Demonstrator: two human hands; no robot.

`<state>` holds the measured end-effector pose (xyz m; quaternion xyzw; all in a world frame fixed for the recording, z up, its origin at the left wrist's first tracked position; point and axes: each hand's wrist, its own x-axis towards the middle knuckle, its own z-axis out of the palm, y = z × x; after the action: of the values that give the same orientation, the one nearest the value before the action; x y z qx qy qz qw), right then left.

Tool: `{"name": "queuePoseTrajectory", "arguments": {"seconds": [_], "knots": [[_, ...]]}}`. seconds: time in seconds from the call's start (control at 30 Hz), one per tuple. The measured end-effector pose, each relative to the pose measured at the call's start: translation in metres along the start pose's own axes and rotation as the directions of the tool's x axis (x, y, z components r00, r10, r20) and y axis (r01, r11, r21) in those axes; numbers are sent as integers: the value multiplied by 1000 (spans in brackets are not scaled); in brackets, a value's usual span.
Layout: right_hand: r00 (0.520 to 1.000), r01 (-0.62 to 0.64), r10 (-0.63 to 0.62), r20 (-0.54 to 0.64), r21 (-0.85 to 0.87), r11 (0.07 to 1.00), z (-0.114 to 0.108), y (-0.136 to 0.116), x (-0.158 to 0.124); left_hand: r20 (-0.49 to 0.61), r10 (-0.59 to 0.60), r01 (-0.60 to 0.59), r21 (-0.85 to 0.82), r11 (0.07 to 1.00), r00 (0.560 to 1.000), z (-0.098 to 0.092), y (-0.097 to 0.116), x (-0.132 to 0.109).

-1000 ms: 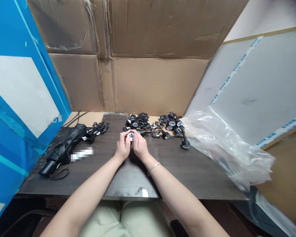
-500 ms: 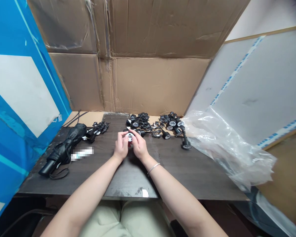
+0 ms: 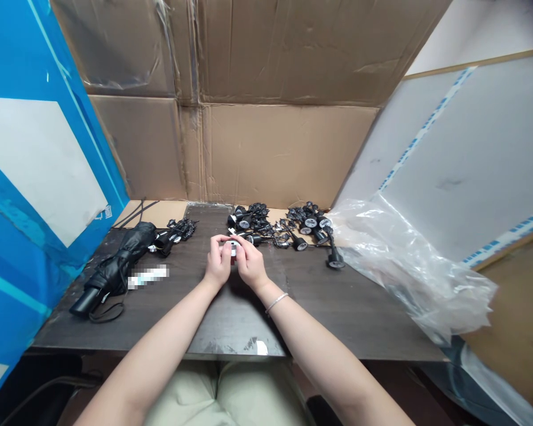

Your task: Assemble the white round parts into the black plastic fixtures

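Above the middle of the dark table, my left hand (image 3: 217, 263) and my right hand (image 3: 251, 264) pinch one small white piece with red on its underside (image 3: 233, 247) between them. Thumbs rest on its near face and the index fingers meet behind it; its exact kind is too small to make out. Just beyond the fingers lies a pile of black cup-headed parts with wires (image 3: 244, 223). A second pile of such parts (image 3: 310, 222) is further right, one black cup-headed part (image 3: 336, 258) lying nearest the front.
At the left lies a folded black umbrella (image 3: 119, 260) beside a small heap of black wired parts (image 3: 175, 234) and a blurred white strip (image 3: 148, 276). Clear plastic sheeting (image 3: 417, 266) covers the table's right end. Cardboard (image 3: 288, 154) walls the back.
The white piece has tilted slightly between my fingers, and my index fingertips have shifted a little over its far edge. Everything else stays put.
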<state>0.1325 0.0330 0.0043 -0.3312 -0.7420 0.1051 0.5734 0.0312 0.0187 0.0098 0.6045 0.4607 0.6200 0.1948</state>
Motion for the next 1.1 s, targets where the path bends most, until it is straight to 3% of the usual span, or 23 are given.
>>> {"name": "queuePoseTrajectory", "arguments": {"seconds": [0.4, 0.57, 0.83, 1.1], "knots": [[993, -104, 109, -49, 100, 990, 1, -5, 0, 5, -8, 7, 85, 996, 1000, 3, 3, -2], [988, -156, 156, -1, 90, 984, -1, -5, 0, 23, -27, 26, 60, 998, 999, 3, 2, -3], [993, -108, 112, -37, 79, 991, 0, -5, 1, 24, -17, 15, 80, 997, 1000, 3, 2, -3], [978, -201, 206, -28, 121, 972, -3, -6, 1, 74, -19, 13, 78, 997, 997, 5, -1, -5]]}}
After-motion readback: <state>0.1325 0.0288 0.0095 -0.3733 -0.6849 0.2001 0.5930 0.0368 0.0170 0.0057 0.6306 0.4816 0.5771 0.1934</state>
